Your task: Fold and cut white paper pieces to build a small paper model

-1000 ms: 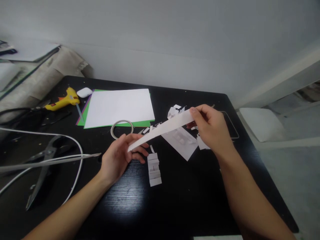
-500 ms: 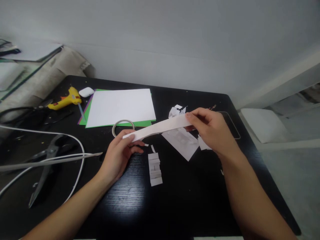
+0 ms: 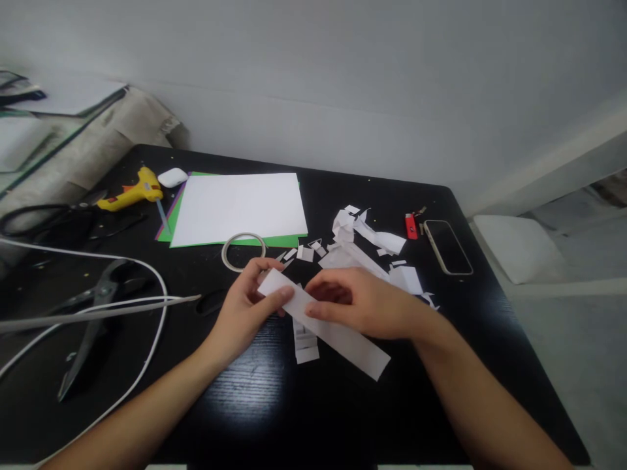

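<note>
A long white paper strip (image 3: 343, 339) slants across the front of the black table, held by both hands. My left hand (image 3: 245, 303) pinches it near its upper left end, thumb on top. My right hand (image 3: 362, 300) grips it along its upper edge, with the thumb on its face and the other fingers partly hidden behind. The strip's lower right end hangs free. Below and partly behind the strip lies a small folded white paper piece (image 3: 306, 346). White paper scraps (image 3: 347, 251) lie beyond my right hand.
White and green sheets (image 3: 240, 209) lie at the back, with a tape roll (image 3: 225, 254) at their front edge. Leftward are a yellow glue gun (image 3: 132, 196), pruning shears (image 3: 91, 333) and a white cable (image 3: 159, 281). On the right are a red lighter (image 3: 410, 226) and a phone (image 3: 448, 247).
The strip has turned from nearly level to slanting down rightward. My right hand has moved left and down along it, closer to my left hand, uncovering the lighter and phone.
</note>
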A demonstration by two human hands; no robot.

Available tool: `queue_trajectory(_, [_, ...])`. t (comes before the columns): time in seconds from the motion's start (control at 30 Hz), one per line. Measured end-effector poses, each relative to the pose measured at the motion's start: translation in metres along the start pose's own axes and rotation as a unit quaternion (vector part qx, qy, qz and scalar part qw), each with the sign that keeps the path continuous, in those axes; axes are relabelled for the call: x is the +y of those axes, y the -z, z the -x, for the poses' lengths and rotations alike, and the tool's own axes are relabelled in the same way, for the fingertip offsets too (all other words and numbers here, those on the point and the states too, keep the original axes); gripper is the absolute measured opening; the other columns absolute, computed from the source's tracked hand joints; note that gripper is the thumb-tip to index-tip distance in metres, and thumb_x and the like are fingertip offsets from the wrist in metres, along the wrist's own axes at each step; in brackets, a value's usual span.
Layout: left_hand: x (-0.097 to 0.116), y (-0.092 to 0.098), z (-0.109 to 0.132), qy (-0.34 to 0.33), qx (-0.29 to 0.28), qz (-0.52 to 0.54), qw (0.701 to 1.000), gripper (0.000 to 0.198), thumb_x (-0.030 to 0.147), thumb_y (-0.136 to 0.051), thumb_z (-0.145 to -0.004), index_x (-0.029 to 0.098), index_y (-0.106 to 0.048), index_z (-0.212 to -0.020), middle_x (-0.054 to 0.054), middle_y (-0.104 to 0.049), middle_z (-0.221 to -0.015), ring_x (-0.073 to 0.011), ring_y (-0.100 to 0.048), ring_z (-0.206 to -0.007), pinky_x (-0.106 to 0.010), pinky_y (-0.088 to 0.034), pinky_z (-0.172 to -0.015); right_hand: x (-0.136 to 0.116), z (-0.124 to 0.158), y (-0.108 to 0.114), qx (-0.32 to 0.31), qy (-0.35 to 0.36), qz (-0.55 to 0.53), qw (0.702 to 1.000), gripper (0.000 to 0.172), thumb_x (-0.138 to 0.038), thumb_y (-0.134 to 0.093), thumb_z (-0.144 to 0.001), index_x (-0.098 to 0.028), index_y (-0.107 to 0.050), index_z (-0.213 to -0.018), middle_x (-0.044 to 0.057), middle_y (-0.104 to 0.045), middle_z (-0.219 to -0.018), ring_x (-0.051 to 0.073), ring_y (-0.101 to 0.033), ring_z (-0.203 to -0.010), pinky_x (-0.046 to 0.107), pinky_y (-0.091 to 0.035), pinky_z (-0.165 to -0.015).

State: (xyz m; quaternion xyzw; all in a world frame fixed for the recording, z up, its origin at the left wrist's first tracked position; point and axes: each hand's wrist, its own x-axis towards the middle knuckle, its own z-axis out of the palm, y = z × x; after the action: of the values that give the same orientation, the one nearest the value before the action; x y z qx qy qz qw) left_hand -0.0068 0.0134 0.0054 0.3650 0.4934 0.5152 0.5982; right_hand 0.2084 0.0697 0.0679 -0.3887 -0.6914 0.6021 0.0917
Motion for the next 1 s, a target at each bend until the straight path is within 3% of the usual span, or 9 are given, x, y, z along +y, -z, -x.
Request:
queue_trajectory(0.07, [0.001,-0.003,0.003,-0.018,-0.006,-0.029,0.999,0.039,0.032,-0.088,-0.077,0.021,-0.062,-0.104,0.004,-0.066,-0.080,-0.0103,-0.060,-0.061,-0.020,-0.053,-0.055,0.000,-0.005,-0.014,0.017,-0.010,-0.007,1.000,0.028,-0.047,-0.077,-0.092,-0.020,-0.075,-0.094,0.004,-0.076,-0.088,0.018,-0.068,-0.077,0.031,-0.051,-0.067])
queue_trajectory(0.17, [0.001,-0.003,0.004,-0.041,-0.011,-0.025,0.999,0.036,0.037,-0.086,-0.080,0.020,-0.062,-0.101,0.004,-0.067,-0.077,-0.0111,-0.061,-0.059,-0.022,-0.052,-0.055,-0.001,-0.009,-0.022,0.031,-0.010,-0.060,0.998,0.024,-0.041,-0.078,-0.092,-0.018,-0.073,-0.089,0.002,-0.074,-0.085,0.016,-0.066,-0.075,0.028,-0.049,-0.067])
queue_trajectory(0.4, [-0.001,0.001,0.003,-0.042,-0.025,-0.053,0.997,0.035,0.048,-0.075,-0.091,0.017,-0.064,-0.079,0.002,-0.063,-0.058,-0.0111,-0.056,-0.053,-0.022,-0.047,-0.055,0.005,-0.012,-0.016,0.025,-0.013,-0.135,0.990,0.024,-0.039,-0.074,-0.095,-0.018,-0.067,-0.085,-0.001,-0.069,-0.076,0.014,-0.064,-0.068,0.026,-0.048,-0.063])
queue_trajectory(0.53, [0.004,-0.002,0.006,-0.059,-0.016,-0.093,0.994,0.038,0.048,-0.076,-0.091,0.017,-0.063,-0.071,0.003,-0.060,-0.056,-0.0101,-0.054,-0.051,-0.021,-0.043,-0.052,0.006,-0.011,-0.014,-0.023,-0.020,-0.094,0.995,0.028,-0.042,-0.076,-0.094,-0.018,-0.067,-0.083,-0.001,-0.068,-0.075,0.013,-0.062,-0.068,0.026,-0.045,-0.061])
queue_trajectory(0.63, [0.002,-0.003,0.009,-0.064,-0.024,-0.105,0.992,0.039,0.047,-0.075,-0.091,0.017,-0.062,-0.070,0.003,-0.057,-0.054,-0.0093,-0.051,-0.049,-0.020,-0.040,-0.049,0.005,-0.011,-0.015,-0.018,-0.005,-0.089,0.996,0.025,-0.041,-0.082,-0.089,-0.018,-0.070,-0.090,0.001,-0.072,-0.085,0.015,-0.066,-0.078,0.028,-0.051,-0.070])
queue_trajectory(0.77, [-0.006,-0.001,0.011,-0.064,-0.044,-0.118,0.990,0.040,0.048,-0.073,-0.093,0.017,-0.061,-0.071,0.003,-0.058,-0.053,-0.0090,-0.049,-0.048,-0.020,-0.036,-0.048,0.007,-0.014,-0.019,0.058,0.051,-0.166,0.983,0.033,-0.039,-0.084,-0.087,-0.021,-0.068,-0.110,0.006,-0.076,-0.106,0.020,-0.073,-0.099,0.036,-0.058,-0.091])
queue_trajectory(1.0, [-0.007,0.001,0.013,-0.077,-0.071,-0.137,0.985,0.037,0.045,-0.068,-0.098,0.018,-0.063,-0.073,0.002,-0.061,-0.056,-0.0100,-0.052,-0.049,-0.021,-0.037,-0.049,0.013,-0.015,-0.017,0.041,0.061,-0.172,0.982,0.028,-0.034,-0.080,-0.091,-0.025,-0.070,-0.116,0.004,-0.077,-0.105,0.021,-0.075,-0.099,0.038,-0.059,-0.091])
